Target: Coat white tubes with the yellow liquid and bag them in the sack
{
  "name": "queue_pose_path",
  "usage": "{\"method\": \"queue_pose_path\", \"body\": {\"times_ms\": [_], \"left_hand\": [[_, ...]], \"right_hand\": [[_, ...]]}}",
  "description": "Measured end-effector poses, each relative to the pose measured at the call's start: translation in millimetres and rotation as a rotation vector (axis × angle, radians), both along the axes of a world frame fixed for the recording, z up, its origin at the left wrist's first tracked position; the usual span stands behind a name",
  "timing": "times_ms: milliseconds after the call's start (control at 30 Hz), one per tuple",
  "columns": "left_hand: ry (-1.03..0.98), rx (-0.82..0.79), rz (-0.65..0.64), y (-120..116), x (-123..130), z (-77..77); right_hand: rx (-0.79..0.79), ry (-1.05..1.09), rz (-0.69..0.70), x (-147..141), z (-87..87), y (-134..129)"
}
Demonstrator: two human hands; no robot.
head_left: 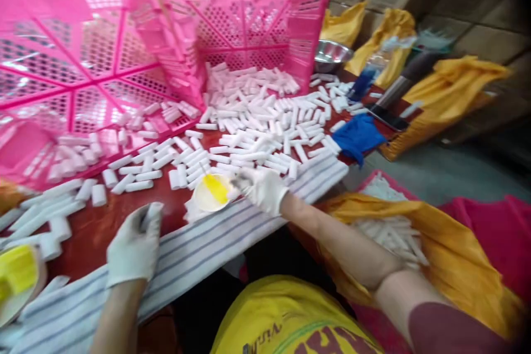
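Observation:
My left hand (135,243), in a white glove, is over the table's near edge. Its fingers are curled together, and whatever they may hold is hidden. Beside a small white bowl (203,199) is my gloved right hand (263,191), with its blurred fingertips pinched together at the bowl's right side. I cannot make out what is in them. A flat yellow piece (215,188) leans in this bowl. Many short white cylinders (249,138) lie in a heap beyond both hands. Under my hands, a striped cloth (207,249) runs along the edge of the red table (87,246).
Pink baskets (99,77) lie on their sides at the back. At right are a metal bowl (332,54), a blue cloth (359,135), a bottle (367,77) and yellow sacks (452,94). An open yellow sack (456,254) holds white pieces. Another bowl (39,282) stands at far left.

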State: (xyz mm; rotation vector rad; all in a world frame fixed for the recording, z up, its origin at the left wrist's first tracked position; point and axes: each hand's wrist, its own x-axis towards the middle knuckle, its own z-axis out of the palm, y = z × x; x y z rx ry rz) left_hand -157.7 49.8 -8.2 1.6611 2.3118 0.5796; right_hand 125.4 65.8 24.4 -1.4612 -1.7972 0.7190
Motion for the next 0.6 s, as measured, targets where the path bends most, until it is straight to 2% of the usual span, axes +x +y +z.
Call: {"method": "queue_pose_path", "body": {"times_ms": [100,200,300,367,433,500,600], "left_hand": [[-0.101,0.087,-0.056,3,11,-13.1],[-0.199,0.127,-0.084,5,20,-19.8],[-0.251,0.126,-0.104,2,25,-20.3],[-0.256,0.120,-0.117,1,26,-19.9],[-0.258,0.116,-0.122,1,27,-20.1],[-0.260,0.112,-0.120,2,27,-20.7],[-0.255,0.107,-0.122,3,28,-21.3]], "right_hand": [[-0.079,0.224,0.136,20,-21.0,22],[-0.245,0.421,0.268,13,-38.7,38],[-0.329,0.407,0.203,-4,-55.8,50],[-0.292,0.334,0.164,-9,-64.5,54],[-0.187,0.308,0.199,-9,-68.4,54],[-0.103,0.348,0.266,-5,-67.6,51],[-0.095,0.365,0.282,1,-63.6,44]]}}
